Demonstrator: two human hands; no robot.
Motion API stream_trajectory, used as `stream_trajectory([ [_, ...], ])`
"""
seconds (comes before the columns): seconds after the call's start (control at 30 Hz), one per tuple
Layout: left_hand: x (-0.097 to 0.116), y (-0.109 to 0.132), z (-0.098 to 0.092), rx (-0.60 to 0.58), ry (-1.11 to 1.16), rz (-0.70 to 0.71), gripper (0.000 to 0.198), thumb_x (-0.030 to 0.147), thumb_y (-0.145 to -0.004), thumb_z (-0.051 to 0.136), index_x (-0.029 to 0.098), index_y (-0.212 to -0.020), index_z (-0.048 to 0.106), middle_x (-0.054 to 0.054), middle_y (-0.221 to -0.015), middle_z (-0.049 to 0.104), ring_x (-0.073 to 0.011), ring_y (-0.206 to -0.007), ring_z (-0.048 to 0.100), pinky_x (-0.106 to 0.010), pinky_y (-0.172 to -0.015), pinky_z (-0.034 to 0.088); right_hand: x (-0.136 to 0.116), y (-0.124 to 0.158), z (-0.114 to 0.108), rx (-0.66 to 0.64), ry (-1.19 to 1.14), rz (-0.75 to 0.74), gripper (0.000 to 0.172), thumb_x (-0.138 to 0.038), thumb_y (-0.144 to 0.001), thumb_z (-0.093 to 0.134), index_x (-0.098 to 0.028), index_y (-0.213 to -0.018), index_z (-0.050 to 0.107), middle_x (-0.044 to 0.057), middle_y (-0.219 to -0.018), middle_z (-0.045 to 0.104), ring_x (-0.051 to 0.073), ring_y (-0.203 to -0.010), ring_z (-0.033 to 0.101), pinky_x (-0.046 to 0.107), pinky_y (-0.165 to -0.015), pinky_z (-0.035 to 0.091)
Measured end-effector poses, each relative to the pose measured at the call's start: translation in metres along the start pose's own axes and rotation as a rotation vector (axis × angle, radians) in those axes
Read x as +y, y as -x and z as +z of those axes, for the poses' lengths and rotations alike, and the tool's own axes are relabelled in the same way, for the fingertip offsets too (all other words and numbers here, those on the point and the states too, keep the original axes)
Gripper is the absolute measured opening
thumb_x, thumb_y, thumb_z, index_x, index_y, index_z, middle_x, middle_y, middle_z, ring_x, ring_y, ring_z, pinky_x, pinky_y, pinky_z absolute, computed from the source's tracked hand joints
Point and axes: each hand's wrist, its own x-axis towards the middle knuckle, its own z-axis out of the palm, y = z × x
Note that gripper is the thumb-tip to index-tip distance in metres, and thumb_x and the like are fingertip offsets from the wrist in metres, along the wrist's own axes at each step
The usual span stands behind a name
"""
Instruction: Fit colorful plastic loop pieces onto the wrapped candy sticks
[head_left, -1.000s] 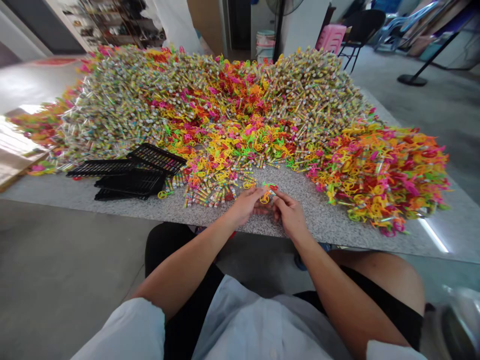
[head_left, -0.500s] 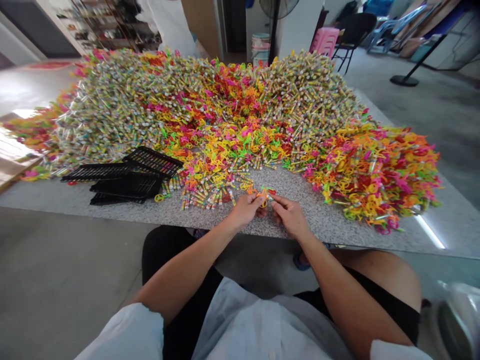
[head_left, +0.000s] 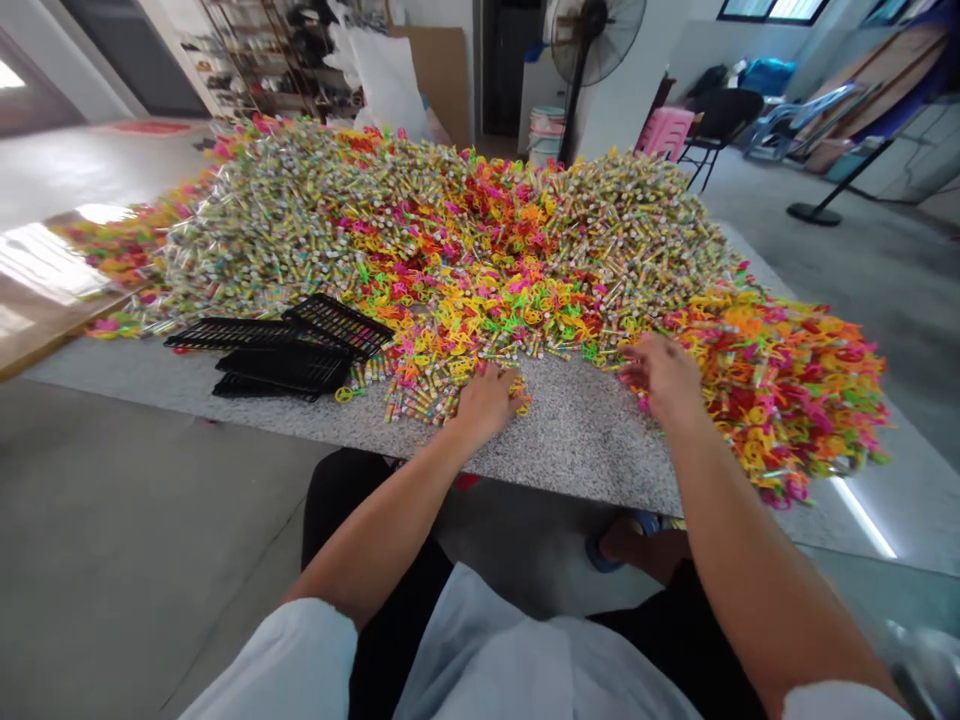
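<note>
My left hand [head_left: 487,400] lies palm down over the near edge of a low group of small printed tubes [head_left: 427,392] with coloured plastic tops. Its fingers stretch forward and look loosely apart; their undersides are hidden. Bright orange and yellow plastic pieces [head_left: 523,401] show beside its thumb side. My right hand [head_left: 666,378] is at the left edge of a heap of coloured plastic pieces [head_left: 780,380], fingers apart and slightly blurred. Nothing shows clearly in its grasp.
Black slotted trays [head_left: 281,368] lie stacked loosely at the left. Large heaps of clear-ended printed tubes [head_left: 262,220] and coloured pieces cover the back of the speckled grey table [head_left: 585,440]. Beyond stand a fan [head_left: 592,40], pink stools [head_left: 665,132] and a dark chair [head_left: 724,115].
My hands have parted from working together on a small coloured piece. The right moved right to the heap; the left moved onto the tube group. The view has tilted up.
</note>
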Motion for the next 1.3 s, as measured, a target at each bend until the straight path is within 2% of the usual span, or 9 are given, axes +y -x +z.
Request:
stream_trajectory([
  [0.1, 0.008, 0.005, 0.009, -0.064, -0.028, 0.029, 0.036, 0.042, -0.093, 0.059, 0.021, -0.12, 0.068, -0.016, -0.121, 0.057, -0.0325, -0.105, 0.062, -0.041, -0.092, 0.046, 0.027, 0.007, 0.048, -0.256, 0.267, 0.036, 0.036, -0.04, -0.08, 0.073, -0.021, -0.111, 0.07, 0.006, -0.091, 0.075, 0.013, -0.051, 0.063, 0.024, -0.045, 0.046],
  [0.2, 0.006, 0.01, 0.01, -0.071, 0.001, 0.018, 0.035, 0.041, -0.09, 0.063, 0.018, -0.116, 0.066, -0.018, -0.118, 0.058, -0.0338, -0.104, 0.063, -0.042, -0.092, 0.046, 0.051, 0.013, 0.1, -0.473, 0.603, -0.132, 0.014, -0.03, -0.082, 0.071, -0.021, -0.092, 0.076, 0.005, -0.086, 0.075, 0.018, -0.069, 0.068, 0.028, -0.064, 0.051],
  [0.3, -0.001, 0.015, 0.006, -0.082, 0.028, -0.002, 0.036, 0.043, -0.086, 0.068, 0.016, -0.111, 0.066, -0.018, -0.114, 0.061, -0.0358, -0.104, 0.064, -0.044, -0.094, 0.045, 0.062, 0.009, 0.137, -0.544, 0.936, -0.305, 0.01, -0.026, -0.082, 0.071, -0.02, -0.087, 0.077, 0.008, -0.094, 0.076, 0.023, -0.09, 0.068, 0.031, -0.082, 0.049],
  [0.4, -0.007, 0.016, 0.002, -0.107, 0.077, -0.002, 0.033, 0.043, -0.082, 0.073, 0.017, -0.101, 0.068, -0.017, -0.107, 0.064, -0.0366, -0.104, 0.064, -0.045, -0.096, 0.045, 0.066, 0.003, 0.151, -0.525, 1.138, -0.342, 0.015, -0.029, -0.081, 0.071, -0.019, -0.091, 0.075, 0.011, -0.101, 0.074, 0.024, -0.093, 0.066, 0.03, -0.081, 0.046],
  [0.57, -0.013, 0.012, 0.008, -0.075, 0.219, -0.007, 0.017, 0.034, -0.077, 0.076, 0.02, -0.082, 0.068, -0.014, -0.093, 0.068, -0.0343, -0.1, 0.066, -0.043, -0.096, 0.045, 0.069, 0.009, 0.133, -0.404, 1.036, -0.267, 0.012, -0.028, -0.085, 0.063, -0.018, -0.085, 0.069, 0.008, -0.088, 0.073, 0.021, -0.084, 0.064, 0.028, -0.076, 0.045],
  [0.77, -0.013, 0.001, 0.013, -0.024, 0.578, -0.184, 0.011, 0.021, -0.075, 0.074, 0.019, -0.086, 0.069, -0.01, -0.087, 0.071, -0.0272, -0.092, 0.068, -0.036, -0.086, 0.052, 0.057, 0.065, 0.081, -0.233, 0.437, -0.129, 0.029, -0.048, -0.088, 0.061, -0.02, -0.096, 0.06, 0.005, -0.084, 0.072, 0.016, -0.059, 0.058, 0.027, -0.054, 0.045],
  [1.0, 0.016, 0.003, -0.001, -0.254, 1.216, -0.441, 0.02, 0.013, -0.084, 0.068, 0.01, -0.103, 0.068, -0.013, -0.1, 0.072, -0.0179, -0.082, 0.071, -0.032, -0.078, 0.059, 0.059, 0.14, 0.047, -0.284, 0.316, -0.092, 0.032, -0.049, -0.089, 0.063, -0.021, -0.105, 0.062, 0.005, -0.086, 0.071, 0.015, -0.059, 0.058, 0.027, -0.053, 0.046],
  [1.13, 0.023, 0.008, -0.003, -0.323, 1.334, -0.437, 0.011, 0.011, -0.084, 0.069, 0.011, -0.094, 0.066, -0.011, -0.098, 0.072, -0.0143, -0.081, 0.071, -0.029, -0.079, 0.06, 0.065, 0.144, 0.042, -0.183, 0.296, -0.108, 0.029, -0.048, -0.092, 0.059, -0.022, -0.106, 0.059, 0.004, -0.086, 0.069, 0.018, -0.065, 0.06, 0.028, -0.055, 0.047],
  [1.3, 0.029, 0.014, 0.005, -0.446, 1.376, -0.384, 0.036, 0.015, -0.079, 0.075, 0.016, -0.112, 0.062, -0.011, -0.106, 0.072, -0.0178, -0.086, 0.074, -0.03, -0.076, 0.06, 0.06, 0.138, 0.039, -0.122, 0.219, -0.119, 0.03, -0.049, -0.095, 0.056, -0.023, -0.109, 0.057, 0.003, -0.084, 0.065, 0.018, -0.066, 0.061, 0.028, -0.055, 0.049],
])
